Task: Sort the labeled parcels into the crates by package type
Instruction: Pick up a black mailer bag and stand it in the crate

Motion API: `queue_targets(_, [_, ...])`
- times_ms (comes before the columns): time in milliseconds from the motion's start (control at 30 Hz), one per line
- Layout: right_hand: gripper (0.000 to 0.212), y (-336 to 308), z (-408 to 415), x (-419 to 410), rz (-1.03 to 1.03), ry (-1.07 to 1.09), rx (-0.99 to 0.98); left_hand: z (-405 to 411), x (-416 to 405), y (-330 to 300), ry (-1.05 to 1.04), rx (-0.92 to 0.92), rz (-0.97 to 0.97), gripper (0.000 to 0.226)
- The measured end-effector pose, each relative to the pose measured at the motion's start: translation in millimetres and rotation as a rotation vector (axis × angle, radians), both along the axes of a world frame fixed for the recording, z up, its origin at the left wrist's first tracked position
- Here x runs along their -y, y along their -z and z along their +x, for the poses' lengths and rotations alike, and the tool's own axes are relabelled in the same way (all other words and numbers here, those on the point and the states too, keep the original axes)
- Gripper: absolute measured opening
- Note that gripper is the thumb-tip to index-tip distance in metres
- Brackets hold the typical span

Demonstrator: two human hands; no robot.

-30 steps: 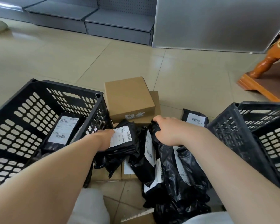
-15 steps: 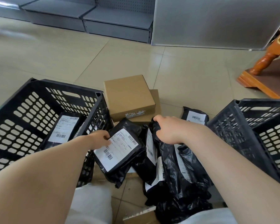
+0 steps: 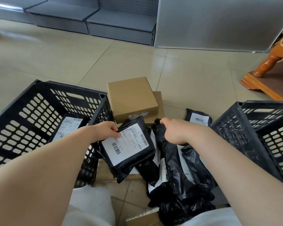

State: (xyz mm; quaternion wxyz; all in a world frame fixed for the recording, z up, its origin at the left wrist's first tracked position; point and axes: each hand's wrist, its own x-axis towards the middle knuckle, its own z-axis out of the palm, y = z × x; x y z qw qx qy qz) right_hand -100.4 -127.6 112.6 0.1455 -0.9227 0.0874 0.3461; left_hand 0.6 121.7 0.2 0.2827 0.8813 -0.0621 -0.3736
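The left hand (image 3: 104, 130) has lifted a black bag (image 3: 129, 149), pinching it; the right hand (image 3: 175, 131) still clutches another bag (image 3: 171, 160). Two crates (image 3: 39, 111) (image 3: 252, 128), two boxes (image 3: 131, 98).

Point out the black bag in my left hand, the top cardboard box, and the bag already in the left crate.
Black bag (image 3: 129, 148), head view: on its white label.
Top cardboard box (image 3: 131, 95), head view: middle of its lid.
Bag in the left crate (image 3: 69, 126), head view: on its label.

Black plastic mailer (image 3: 129, 154) with white barcoded label; black slotted crates at left (image 3: 39, 111) and right (image 3: 260, 137). Plain brown cardboard box (image 3: 131, 97), white print along its front edge. Beige glossy floor tiles (image 3: 72, 59), grey shelving (image 3: 118, 25), orange-brown turned wooden leg (image 3: 268, 62).
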Motion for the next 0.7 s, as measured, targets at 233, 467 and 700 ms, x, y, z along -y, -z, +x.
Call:
queue_targets(233, [0.073,-7,1,4,0.032,0.051,0.072,3,4,-35,-0.080,-0.050,-0.147,0.020])
queue_targets(467, [0.068,-11,4,16,0.088,0.258,0.279,5,22,-73,-0.236,-0.048,-0.447,0.012])
queue_targets(700, [0.112,-6,19,19,0.666,0.916,0.378,1,35,-110,-0.336,-0.065,-0.646,0.016])
